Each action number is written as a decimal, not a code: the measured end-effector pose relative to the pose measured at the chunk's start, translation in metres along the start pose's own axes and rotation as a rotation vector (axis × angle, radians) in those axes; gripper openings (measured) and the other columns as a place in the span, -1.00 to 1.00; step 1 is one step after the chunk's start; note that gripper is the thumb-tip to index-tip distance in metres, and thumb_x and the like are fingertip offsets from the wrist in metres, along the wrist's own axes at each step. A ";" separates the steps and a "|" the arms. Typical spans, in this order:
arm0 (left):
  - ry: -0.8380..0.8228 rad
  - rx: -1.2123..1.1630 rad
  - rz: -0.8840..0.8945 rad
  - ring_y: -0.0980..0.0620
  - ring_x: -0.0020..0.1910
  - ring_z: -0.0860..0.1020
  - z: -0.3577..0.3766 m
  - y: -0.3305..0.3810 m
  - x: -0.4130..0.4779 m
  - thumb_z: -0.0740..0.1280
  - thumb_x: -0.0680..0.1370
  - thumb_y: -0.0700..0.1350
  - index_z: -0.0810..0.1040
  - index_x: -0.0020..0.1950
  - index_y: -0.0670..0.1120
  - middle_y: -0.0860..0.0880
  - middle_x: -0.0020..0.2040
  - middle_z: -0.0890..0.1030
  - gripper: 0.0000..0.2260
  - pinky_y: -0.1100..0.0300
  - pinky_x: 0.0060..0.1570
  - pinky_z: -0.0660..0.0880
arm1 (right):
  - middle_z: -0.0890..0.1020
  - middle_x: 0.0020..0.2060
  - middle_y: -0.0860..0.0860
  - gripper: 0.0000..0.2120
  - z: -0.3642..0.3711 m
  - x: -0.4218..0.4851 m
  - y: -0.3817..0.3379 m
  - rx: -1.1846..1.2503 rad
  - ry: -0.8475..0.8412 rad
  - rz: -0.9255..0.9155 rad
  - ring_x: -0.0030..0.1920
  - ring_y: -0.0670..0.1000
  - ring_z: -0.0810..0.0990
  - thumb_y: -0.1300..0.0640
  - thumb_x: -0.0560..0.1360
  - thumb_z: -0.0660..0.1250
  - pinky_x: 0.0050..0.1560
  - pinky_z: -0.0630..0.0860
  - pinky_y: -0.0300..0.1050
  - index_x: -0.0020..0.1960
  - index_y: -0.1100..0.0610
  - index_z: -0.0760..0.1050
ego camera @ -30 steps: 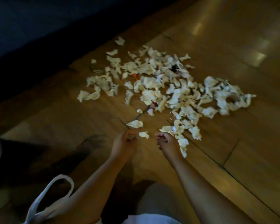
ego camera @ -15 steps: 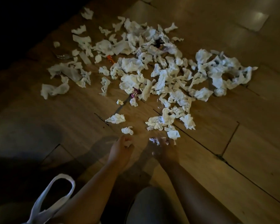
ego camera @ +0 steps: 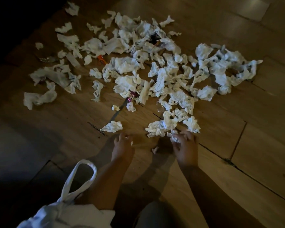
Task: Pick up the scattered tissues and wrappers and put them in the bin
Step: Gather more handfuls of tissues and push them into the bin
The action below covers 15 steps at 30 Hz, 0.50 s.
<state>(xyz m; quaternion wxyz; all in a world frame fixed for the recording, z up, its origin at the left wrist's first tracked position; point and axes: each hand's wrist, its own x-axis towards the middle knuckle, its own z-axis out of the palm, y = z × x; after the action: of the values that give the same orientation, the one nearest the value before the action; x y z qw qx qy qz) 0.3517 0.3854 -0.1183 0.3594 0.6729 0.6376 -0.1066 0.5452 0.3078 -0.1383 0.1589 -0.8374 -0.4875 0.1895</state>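
Observation:
Several crumpled white tissues lie spread over the wooden floor, with a pink wrapper, an orange wrapper and a dark wrapper among them. My right hand grips a crumpled tissue at the near edge of the pile. My left hand is curled, with bits of a small white tissue showing between its fingers, just below a loose tissue. A tiny scrap lies between the hands. No bin is in view.
A white cloth bag with a looped handle hangs by my left forearm at the bottom left. A thin dark stick lies near the pink wrapper. The far left of the floor is in deep shadow.
The view has moved closer over the pile. The small tissue in front of my left hand has gone from the floor into that hand. My right hand has gathered a crumpled tissue.

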 end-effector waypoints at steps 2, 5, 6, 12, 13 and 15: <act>0.004 0.040 -0.009 -0.16 0.42 0.22 0.003 0.001 0.002 0.24 0.56 -0.26 0.32 0.41 -0.04 -0.09 0.47 0.19 -0.57 0.04 0.26 0.41 | 0.35 0.37 0.09 -0.72 0.007 -0.003 0.010 -0.070 -0.153 0.008 0.36 0.09 0.31 0.15 0.50 0.31 0.32 0.33 -0.07 0.20 0.03 0.53; -0.045 -0.081 -0.072 -0.16 0.36 0.32 0.005 -0.001 0.005 0.22 0.57 -0.26 0.29 0.41 -0.14 -0.18 0.42 0.24 -0.60 0.05 0.25 0.40 | 0.41 0.33 0.04 -0.72 0.015 -0.010 0.018 0.039 -0.271 0.024 0.32 0.04 0.39 0.19 0.52 0.25 0.30 0.34 -0.13 0.21 0.04 0.51; -0.074 -0.135 -0.096 -0.17 0.34 0.35 0.006 -0.003 0.006 0.23 0.57 -0.26 0.28 0.41 -0.16 -0.21 0.40 0.27 -0.59 0.04 0.25 0.41 | 0.46 0.26 0.03 -0.74 0.015 -0.010 0.017 0.102 -0.263 0.024 0.26 0.03 0.46 0.21 0.53 0.24 0.25 0.40 -0.14 0.19 0.06 0.52; 0.196 -0.482 0.011 -0.05 0.24 0.46 -0.007 -0.013 0.015 0.29 0.53 -0.23 0.30 0.38 -0.04 -0.15 0.38 0.35 -0.56 -0.01 0.24 0.47 | 0.40 0.24 -0.13 -0.50 0.011 0.009 -0.020 0.428 -0.103 -0.021 0.25 -0.15 0.40 0.23 0.50 0.31 0.17 0.38 -0.25 0.42 0.09 0.31; 0.275 -0.541 0.022 0.01 0.25 0.43 -0.013 -0.015 0.017 0.32 0.52 -0.23 0.25 0.41 0.03 -0.13 0.43 0.27 -0.49 0.03 0.25 0.46 | 0.41 0.25 -0.09 -0.53 0.014 0.014 -0.025 0.418 -0.146 -0.045 0.26 -0.10 0.42 0.23 0.50 0.31 0.18 0.38 -0.25 0.40 0.12 0.34; 0.348 -0.497 0.028 0.06 0.28 0.36 -0.023 -0.020 0.023 0.38 0.47 -0.28 0.15 0.48 0.06 -0.11 0.50 0.09 -0.32 0.12 0.27 0.41 | 0.40 0.33 0.06 -0.68 0.025 0.024 -0.030 0.257 -0.184 -0.144 0.31 0.06 0.42 0.22 0.50 0.31 0.23 0.43 -0.14 0.25 0.17 0.50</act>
<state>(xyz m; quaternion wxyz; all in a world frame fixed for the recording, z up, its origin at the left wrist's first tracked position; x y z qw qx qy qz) 0.3299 0.4163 -0.1226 0.3999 0.5811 0.6870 0.1744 0.5215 0.3455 -0.1507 0.2326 -0.7522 -0.5304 0.3142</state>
